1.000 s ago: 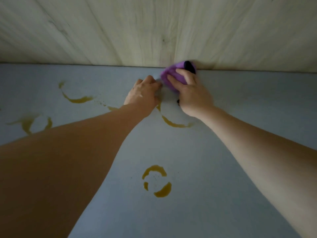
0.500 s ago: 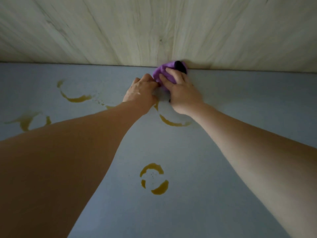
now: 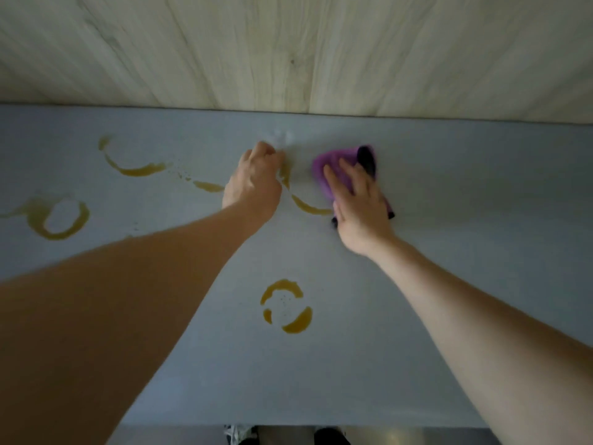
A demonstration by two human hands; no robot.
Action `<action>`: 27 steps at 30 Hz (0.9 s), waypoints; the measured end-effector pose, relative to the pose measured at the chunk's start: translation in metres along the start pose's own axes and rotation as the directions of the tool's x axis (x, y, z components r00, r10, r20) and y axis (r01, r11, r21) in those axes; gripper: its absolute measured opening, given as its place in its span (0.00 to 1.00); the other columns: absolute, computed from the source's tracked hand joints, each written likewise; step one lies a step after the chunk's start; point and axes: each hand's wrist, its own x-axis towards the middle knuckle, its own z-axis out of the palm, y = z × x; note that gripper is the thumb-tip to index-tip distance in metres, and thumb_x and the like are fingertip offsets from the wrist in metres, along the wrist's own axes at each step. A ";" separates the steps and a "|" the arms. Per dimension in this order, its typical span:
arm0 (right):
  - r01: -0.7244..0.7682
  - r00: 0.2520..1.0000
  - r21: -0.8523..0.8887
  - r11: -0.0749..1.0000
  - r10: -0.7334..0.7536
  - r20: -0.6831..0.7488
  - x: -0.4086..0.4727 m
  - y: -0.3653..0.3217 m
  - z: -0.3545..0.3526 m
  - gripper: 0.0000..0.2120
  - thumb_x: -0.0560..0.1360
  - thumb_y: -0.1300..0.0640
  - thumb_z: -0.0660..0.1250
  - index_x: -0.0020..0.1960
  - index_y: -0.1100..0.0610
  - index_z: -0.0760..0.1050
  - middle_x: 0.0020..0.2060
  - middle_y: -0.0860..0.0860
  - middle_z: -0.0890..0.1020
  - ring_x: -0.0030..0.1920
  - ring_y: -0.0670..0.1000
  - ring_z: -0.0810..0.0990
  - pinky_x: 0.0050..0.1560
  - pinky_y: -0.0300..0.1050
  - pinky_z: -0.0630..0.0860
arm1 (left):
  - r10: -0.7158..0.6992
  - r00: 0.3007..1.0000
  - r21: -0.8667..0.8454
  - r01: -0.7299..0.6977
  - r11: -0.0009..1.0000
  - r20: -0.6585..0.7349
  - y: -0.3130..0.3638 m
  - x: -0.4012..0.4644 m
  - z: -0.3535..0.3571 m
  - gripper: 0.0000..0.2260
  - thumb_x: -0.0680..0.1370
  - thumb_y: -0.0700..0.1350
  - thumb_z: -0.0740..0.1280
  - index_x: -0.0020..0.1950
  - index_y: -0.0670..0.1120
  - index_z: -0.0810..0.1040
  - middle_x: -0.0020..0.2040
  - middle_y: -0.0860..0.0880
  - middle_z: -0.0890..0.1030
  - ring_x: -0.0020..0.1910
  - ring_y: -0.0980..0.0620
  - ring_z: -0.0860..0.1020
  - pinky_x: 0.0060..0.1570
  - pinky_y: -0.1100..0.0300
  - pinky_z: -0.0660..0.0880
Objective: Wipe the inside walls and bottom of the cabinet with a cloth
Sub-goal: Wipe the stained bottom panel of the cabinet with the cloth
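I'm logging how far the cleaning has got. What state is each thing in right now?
Cloth: bunched, flat on the cabinet bottom under the right hand.
Right hand: fingers straight, pressing the cloth.
Left hand: fingers curled; whether it holds anything is unclear.
Cabinet bottom: still marked with yellow-brown ring stains.
Back wall: no stains visible.

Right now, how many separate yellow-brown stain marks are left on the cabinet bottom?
4, though hands may hide more: a ring at far left, an arc behind it, a broken ring near centre, and a curve between the left hand and the cloth.
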 end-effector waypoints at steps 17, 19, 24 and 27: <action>0.036 0.991 -0.100 0.994 -0.023 0.130 -0.038 -0.043 0.019 0.30 0.80 0.52 0.55 0.77 0.48 0.45 0.77 0.51 0.44 0.76 0.54 0.42 0.73 0.53 0.46 | 0.106 0.986 0.122 -0.122 0.985 0.130 -0.015 -0.040 0.007 0.20 0.76 0.41 0.63 0.68 0.48 0.71 0.66 0.49 0.69 0.63 0.46 0.67 0.58 0.54 0.68; 0.085 0.982 -0.127 0.988 -0.062 0.176 -0.018 -0.037 0.014 0.31 0.80 0.51 0.55 0.77 0.47 0.43 0.77 0.49 0.42 0.76 0.53 0.40 0.74 0.52 0.45 | 0.101 0.985 0.121 -0.118 0.986 0.139 -0.014 -0.038 0.006 0.20 0.75 0.41 0.63 0.68 0.48 0.72 0.66 0.48 0.69 0.63 0.46 0.67 0.57 0.54 0.68; -0.034 0.982 -0.085 0.996 0.049 0.182 0.053 -0.018 -0.003 0.31 0.80 0.51 0.56 0.77 0.49 0.44 0.77 0.51 0.42 0.76 0.55 0.41 0.75 0.54 0.44 | 0.107 0.984 0.117 -0.124 0.985 0.139 -0.019 -0.039 0.007 0.25 0.77 0.42 0.63 0.73 0.50 0.65 0.68 0.50 0.68 0.63 0.47 0.66 0.58 0.57 0.66; -0.057 0.995 -0.109 0.992 0.066 0.080 0.029 -0.031 0.005 0.29 0.79 0.47 0.49 0.77 0.50 0.45 0.77 0.53 0.44 0.76 0.57 0.43 0.74 0.55 0.46 | 0.101 0.984 0.107 -0.117 0.987 0.145 -0.017 -0.042 0.007 0.24 0.76 0.43 0.63 0.73 0.51 0.66 0.68 0.50 0.68 0.64 0.47 0.66 0.57 0.57 0.66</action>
